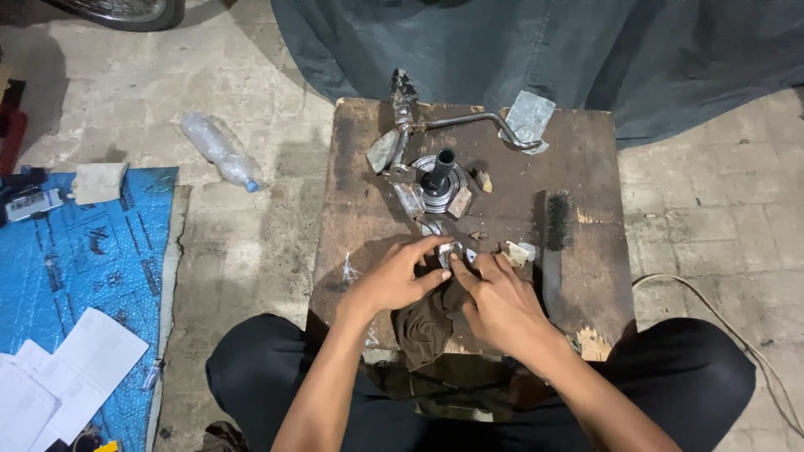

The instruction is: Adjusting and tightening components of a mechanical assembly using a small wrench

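Head view: my left hand [394, 280] and right hand [502, 305] meet at the near middle of the wooden table [360, 209], fingertips pinched together on a small round metal part [450, 250]. Both hands are closed narrow around it, thumbs and forefingers gripping; how it sits between them I cannot tell, my fingers cover most of it. Under my hands lies a dark brown rag [427, 322], hanging over the table's near edge.

Just beyond the part stands a round metal hub [435, 188] with a black shaft upright in its middle. Behind it a bent metal lever [469, 121] runs across the far side, scraps of grey sheet near both its ends. To the right of my right hand a wire brush [554, 243] lies lengthwise, close but apart from it.

On the floor to the left, a crushed clear plastic bottle [219, 151], a blue mat [84, 276] and white papers [67, 377] on it.
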